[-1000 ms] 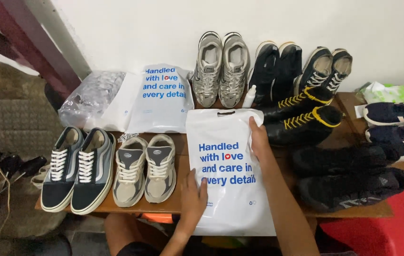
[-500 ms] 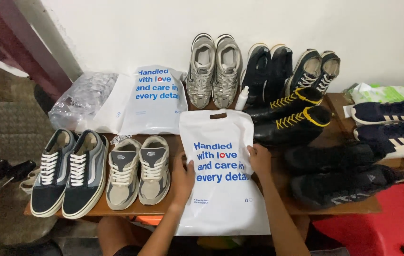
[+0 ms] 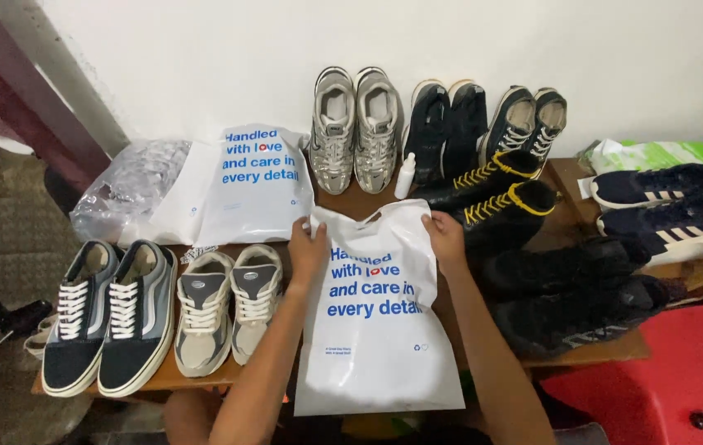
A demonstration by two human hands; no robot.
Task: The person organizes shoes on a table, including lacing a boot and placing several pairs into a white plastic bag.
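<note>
A white plastic bag with blue print point(image 3: 376, 330) lies on the low wooden table point(image 3: 590, 350), hanging over its front edge. My left hand point(image 3: 309, 247) pinches the bag's top left corner. My right hand point(image 3: 444, 237) grips its top right edge. The bag's mouth is slightly lifted between the two hands. Beige sneakers point(image 3: 220, 309) sit just left of my left hand. Black boots with yellow laces point(image 3: 496, 194) stand just right of my right hand.
A second white printed bag point(image 3: 244, 185) and a clear plastic bag point(image 3: 125, 189) lie at the back left. Dark low sneakers point(image 3: 108, 317), silver runners point(image 3: 354, 128), a small white bottle point(image 3: 405, 175) and several dark shoes fill the table. A red floor point(image 3: 681, 379) lies right.
Both hands slid up the bag from its sides to its top corners. The bag's upper edge has lifted and crumpled.
</note>
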